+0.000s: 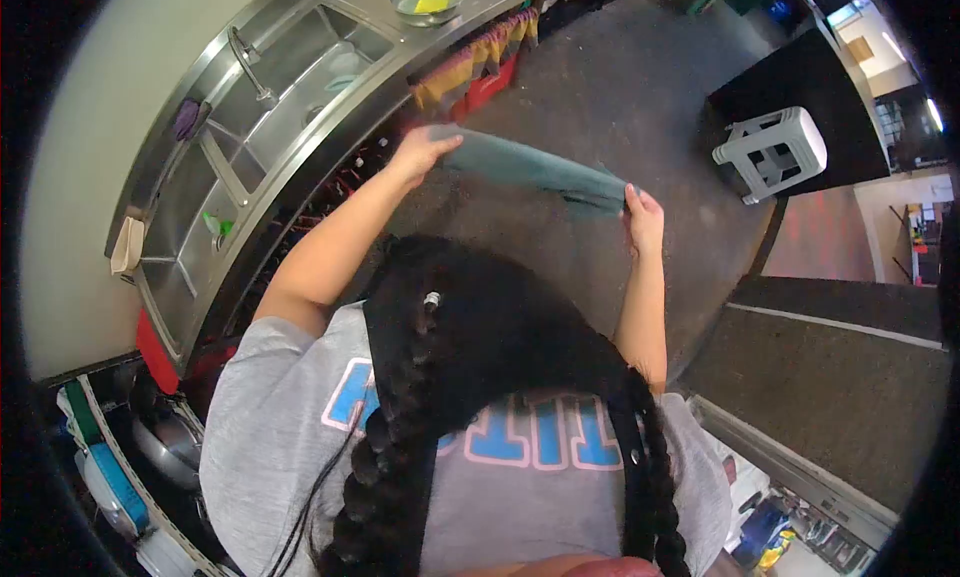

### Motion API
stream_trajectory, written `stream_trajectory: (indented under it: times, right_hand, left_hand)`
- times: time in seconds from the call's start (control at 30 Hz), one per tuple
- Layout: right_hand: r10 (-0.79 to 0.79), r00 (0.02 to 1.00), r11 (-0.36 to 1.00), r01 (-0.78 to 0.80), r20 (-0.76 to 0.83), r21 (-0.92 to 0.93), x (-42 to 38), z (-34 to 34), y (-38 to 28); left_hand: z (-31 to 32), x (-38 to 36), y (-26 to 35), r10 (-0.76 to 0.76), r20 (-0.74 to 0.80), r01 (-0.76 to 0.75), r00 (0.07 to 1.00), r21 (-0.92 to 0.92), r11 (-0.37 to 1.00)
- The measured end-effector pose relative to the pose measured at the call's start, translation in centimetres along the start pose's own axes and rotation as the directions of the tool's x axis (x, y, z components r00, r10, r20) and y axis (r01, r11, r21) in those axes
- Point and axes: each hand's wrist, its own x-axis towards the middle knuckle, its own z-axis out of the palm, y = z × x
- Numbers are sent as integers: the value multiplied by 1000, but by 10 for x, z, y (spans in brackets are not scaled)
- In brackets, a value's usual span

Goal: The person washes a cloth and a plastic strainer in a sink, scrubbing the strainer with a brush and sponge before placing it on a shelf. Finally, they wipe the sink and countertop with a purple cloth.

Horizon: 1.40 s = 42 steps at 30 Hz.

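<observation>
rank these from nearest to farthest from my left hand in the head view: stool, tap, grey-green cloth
1. grey-green cloth: in the left hand
2. tap: over the sink, to the left
3. stool: well off to the right

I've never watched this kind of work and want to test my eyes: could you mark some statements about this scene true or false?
1. The left hand and right hand both hold the long grey-green cloth. True.
2. The yellow rectangular sponge lies in the stainless-steel sink. False: the sponge is in the round metal bowl.
3. The grey plastic stool stands on the left. False: the stool is on the right.
4. A curved metal faucet reaches over the sink. True.
</observation>
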Motion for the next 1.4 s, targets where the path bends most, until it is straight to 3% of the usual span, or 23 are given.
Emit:
stream_trajectory:
  times: [0.03, 0.13, 0.3, 0.37, 0.43, 0.5, 0.53, 0.57, 0.6, 0.63, 0.7, 0.73, 0.8, 0.83, 0.87, 0.9, 0.97, 1.03, 1.1, 1.17, 1.3, 1.37, 1.4]
  right_hand:
    - [1, 1000, 1000, -1, -4, 3, 3, 0, -1]
    - [-208, 956, 958, 242, -208, 152, 9, 10, -13]
    - [-243, 950, 904, 295, -198, 310, 8, 6, -47]
    - [-197, 979, 966, 202, -44, 160, 8, 5, -59]
    - [-235, 971, 967, 237, -39, 97, 18, 10, -61]
    - [-235, 972, 925, 228, 15, -304, 20, 9, -73]
    - [-218, 976, 932, 209, 2, -297, 23, 12, -77]
    - [-226, 974, 862, 186, -30, -471, 29, 22, -81]
    - [-239, 969, 763, 151, -57, -628, 36, 27, -80]
    - [-222, 972, 772, 127, -77, -623, 44, 32, -74]
    - [-548, 836, 608, 398, 0, -687, 66, 40, -66]
    - [-533, 846, 615, 380, -10, -690, 83, 44, -58]
    - [-388, 918, 919, 379, -80, -111, 117, 58, -39]
    - [-371, 924, 926, 361, -91, -112, 131, 64, -30]
    - [-256, 961, 966, 252, -108, -47, 146, 72, -26]
    - [-137, 984, 990, 140, -118, 18, 160, 81, -23]
    - [-163, 977, 984, 150, -135, -101, 186, 109, -20]
    - [-166, 974, 949, 116, -153, -292, 212, 138, -36]
    - [-81, 980, 947, 19, -180, -320, 249, 146, -28]
    - [-265, 934, 922, 173, -238, -347, 286, 150, -15]
    - [-110, 962, 993, 100, -250, -56, 340, 178, -12]
    - [-215, 961, 920, 259, 176, -295, 364, 195, -3]
    - [-147, 933, 891, 270, 329, -366, 377, 200, 11]
  left_hand:
    - [0, 2, 4, 29, -10, -29, 1000, -31, 999]
    - [5, 5, 16, 73, -21, -73, 997, 7, 997]
    - [13, 1, 48, 113, -18, -113, 993, -48, 992]
    - [11, -1, 56, 334, -143, -292, 932, 253, 922]
    - [5, -4, 69, 359, -87, -317, 929, 309, 897]
    - [0, -3, 81, 371, -15, -341, 929, 362, 868]
    - [-6, -1, 84, 321, 13, -286, 947, 491, 823]
    - [-16, 6, 83, 261, 39, -230, 964, 610, 758]
    - [-23, 17, 74, 305, 63, -271, 950, 650, 710]
    - [-27, 27, 70, 286, 80, -267, 955, 653, 709]
    - [-26, 41, 74, 373, 124, -332, 919, 754, 567]
    - [-26, 53, 71, 391, 101, -331, 915, 742, 583]
    - [-32, 84, 61, 372, 29, -261, 928, 762, 592]
    - [-37, 102, 54, 368, -48, -194, 929, 781, 594]
    - [-44, 126, 37, 229, -174, -55, 958, 671, 739]
    - [-48, 149, 30, 212, -165, -48, 963, 671, 740]
    - [-55, 189, 13, 410, -104, -283, 906, 572, 770]
    - [-62, 225, 10, 315, -71, -226, 946, 552, 803]
    - [-63, 256, 19, 88, 28, -82, 996, 715, 694]
    - [-71, 288, -3, 101, 40, -100, 994, 690, 716]
    - [-74, 336, -40, 55, 42, -70, 998, 595, 801]
    - [-54, 351, -39, -90, 173, -22, 981, 558, 830]
    - [-40, 363, -37, -107, 253, -41, 962, 517, 855]
